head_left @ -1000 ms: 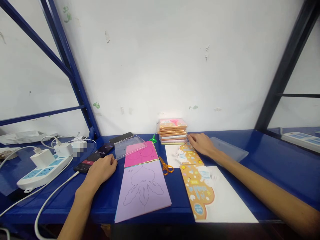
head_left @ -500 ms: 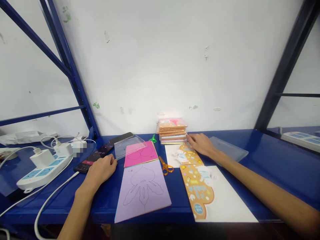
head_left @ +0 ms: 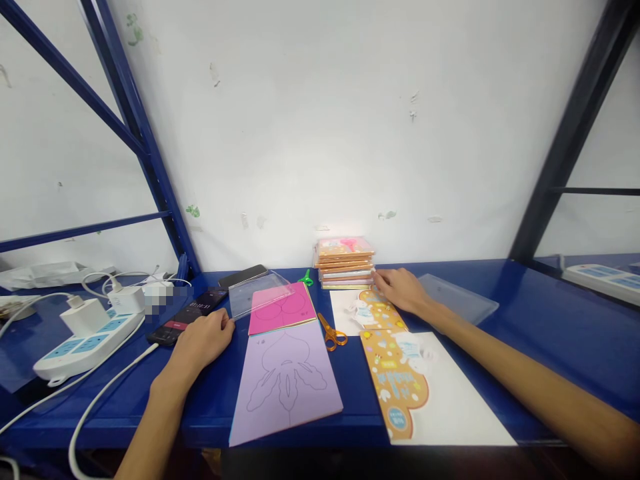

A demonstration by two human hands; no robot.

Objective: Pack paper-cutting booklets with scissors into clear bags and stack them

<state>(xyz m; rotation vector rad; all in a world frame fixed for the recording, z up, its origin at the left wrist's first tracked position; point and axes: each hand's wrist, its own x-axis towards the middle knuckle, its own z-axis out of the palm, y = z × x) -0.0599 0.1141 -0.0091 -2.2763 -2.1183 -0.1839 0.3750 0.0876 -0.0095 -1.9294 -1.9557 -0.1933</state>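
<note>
My left hand (head_left: 213,335) rests on the blue table with its fingers curled in, beside a phone (head_left: 190,315); I see nothing in it. My right hand (head_left: 403,288) lies over the edge of an orange-and-white printed sheet (head_left: 345,312), fingers stretched toward a stack of packs (head_left: 346,267). Nearer to me lies a larger printed sheet (head_left: 450,393). Purple paper (head_left: 290,400) with a drawn plant outline and pink paper (head_left: 281,310) lie in the middle. Orange-handled scissors (head_left: 333,333) are between the papers.
Green scissors (head_left: 305,279) lie behind the pink paper. One clear plastic sleeve (head_left: 250,297) is at left, another (head_left: 457,299) behind my right arm. A white power strip (head_left: 90,347) with cables stands at left. A dark phone (head_left: 244,275) lies behind. Blue shelf posts (head_left: 145,153) flank the table.
</note>
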